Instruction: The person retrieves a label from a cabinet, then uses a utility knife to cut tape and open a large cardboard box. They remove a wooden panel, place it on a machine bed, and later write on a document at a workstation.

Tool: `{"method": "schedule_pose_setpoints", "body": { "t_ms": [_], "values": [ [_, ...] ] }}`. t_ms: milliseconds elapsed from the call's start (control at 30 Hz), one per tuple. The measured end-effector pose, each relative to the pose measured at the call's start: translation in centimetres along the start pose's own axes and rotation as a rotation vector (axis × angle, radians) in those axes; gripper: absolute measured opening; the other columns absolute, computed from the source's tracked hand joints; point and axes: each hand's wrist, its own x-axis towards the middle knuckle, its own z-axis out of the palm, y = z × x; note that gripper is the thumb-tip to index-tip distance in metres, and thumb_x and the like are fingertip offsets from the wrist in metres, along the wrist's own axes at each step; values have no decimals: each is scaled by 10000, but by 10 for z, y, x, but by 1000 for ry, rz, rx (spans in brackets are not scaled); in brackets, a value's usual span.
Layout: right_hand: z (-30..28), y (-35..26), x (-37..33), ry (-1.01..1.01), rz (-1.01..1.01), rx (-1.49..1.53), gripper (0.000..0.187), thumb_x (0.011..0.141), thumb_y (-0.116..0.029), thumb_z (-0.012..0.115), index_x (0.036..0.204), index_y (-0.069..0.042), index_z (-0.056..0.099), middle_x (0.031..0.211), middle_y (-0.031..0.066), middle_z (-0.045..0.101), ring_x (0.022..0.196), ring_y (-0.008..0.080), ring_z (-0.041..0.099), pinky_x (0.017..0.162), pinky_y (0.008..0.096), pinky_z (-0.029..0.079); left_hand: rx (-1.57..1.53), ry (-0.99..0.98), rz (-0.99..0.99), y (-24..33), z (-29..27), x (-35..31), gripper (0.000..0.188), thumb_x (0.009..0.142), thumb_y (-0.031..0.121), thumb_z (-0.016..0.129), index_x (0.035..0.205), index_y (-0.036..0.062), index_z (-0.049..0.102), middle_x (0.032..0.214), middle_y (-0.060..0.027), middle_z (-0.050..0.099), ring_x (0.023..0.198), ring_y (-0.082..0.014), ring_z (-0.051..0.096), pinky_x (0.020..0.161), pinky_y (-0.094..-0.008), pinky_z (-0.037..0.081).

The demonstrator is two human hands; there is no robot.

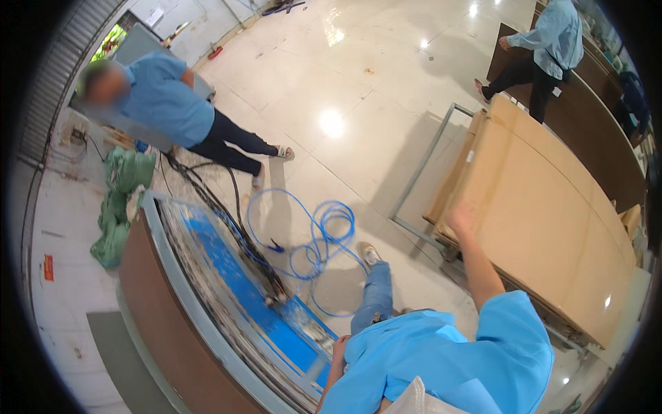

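Observation:
My right hand (461, 217) is stretched forward at the near left corner of a tall stack wrapped in brown cardboard (545, 221). Its fingers look extended and slightly blurred, and I cannot tell whether the palm touches the cardboard. Low at my left side, beside my light blue shirt (427, 352), is my left hand (340, 349) with its fingers curled in; whatever it may hold is hidden. Near that hand lies the long machine bed (262, 317), with a blue surface, grey frame and whitish residue.
A coiled blue hose (334, 224) lies on the tiled floor ahead of my foot (370, 254). Black cables (207, 196) run to the machine. Left stands a person in blue (169, 96) near green sacks (114, 228); another person (552, 41) walks by brown panels (586, 117). A metal frame (420, 165) edges the stack.

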Motion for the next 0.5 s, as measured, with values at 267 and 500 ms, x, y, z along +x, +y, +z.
{"method": "schedule_pose_setpoints", "body": {
  "t_ms": [267, 500],
  "values": [
    [50, 32, 60, -387, 537, 55, 984, 699, -368, 713, 1466, 48, 258, 1518, 299, 287, 1347, 413, 417, 1102, 494, 369, 14, -143, -135, 271, -113, 203, 331, 942, 277, 569, 1167, 41, 624, 956, -65, 663, 815, -152, 614, 679, -297, 479],
    [89, 60, 94, -768, 337, -288, 698, 575, -178, 776, 1220, 12, 586, 1225, 234, 588, 1101, 327, 582, 937, 409, 463, -46, -256, 94, 549, -145, 408, 309, 948, 301, 582, 1126, 51, 613, 1006, -70, 671, 808, -150, 630, 681, -295, 488]
  ]
}}
